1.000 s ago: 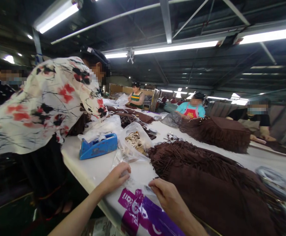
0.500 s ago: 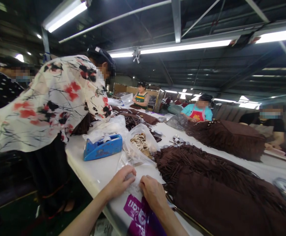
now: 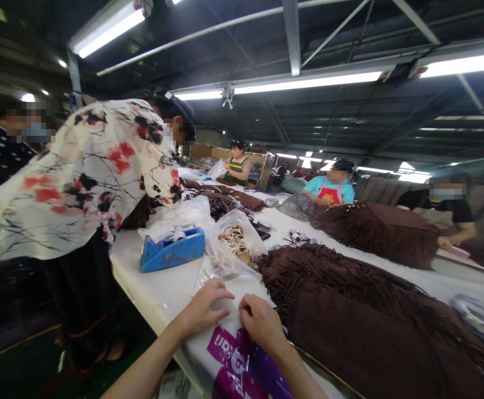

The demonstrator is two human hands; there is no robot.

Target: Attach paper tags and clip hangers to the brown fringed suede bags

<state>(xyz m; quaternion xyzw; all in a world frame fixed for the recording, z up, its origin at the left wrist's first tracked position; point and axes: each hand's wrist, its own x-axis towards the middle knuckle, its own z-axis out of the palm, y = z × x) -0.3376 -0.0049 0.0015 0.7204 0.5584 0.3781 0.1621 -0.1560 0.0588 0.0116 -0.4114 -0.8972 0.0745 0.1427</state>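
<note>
My left hand (image 3: 204, 307) and my right hand (image 3: 261, 323) meet at the near edge of the white table (image 3: 163, 285), fingers curled and pinching a clear plastic bag (image 3: 231, 316) that lies over a purple printed bag (image 3: 242, 366). What the fingertips grip inside the plastic is too small to make out. A pile of brown fringed fabric (image 3: 370, 327) lies just right of my right hand.
A blue tape dispenser (image 3: 172, 249) and a clear bag of cream cords (image 3: 234, 241) sit beyond my hands. A person in a floral shirt (image 3: 80, 177) leans over the table's left side. More brown fringed pieces (image 3: 375, 230) and several other people are farther along.
My right hand has slid left across the purple bag until it is beside my left hand. Both hands have closed on the clear plastic.
</note>
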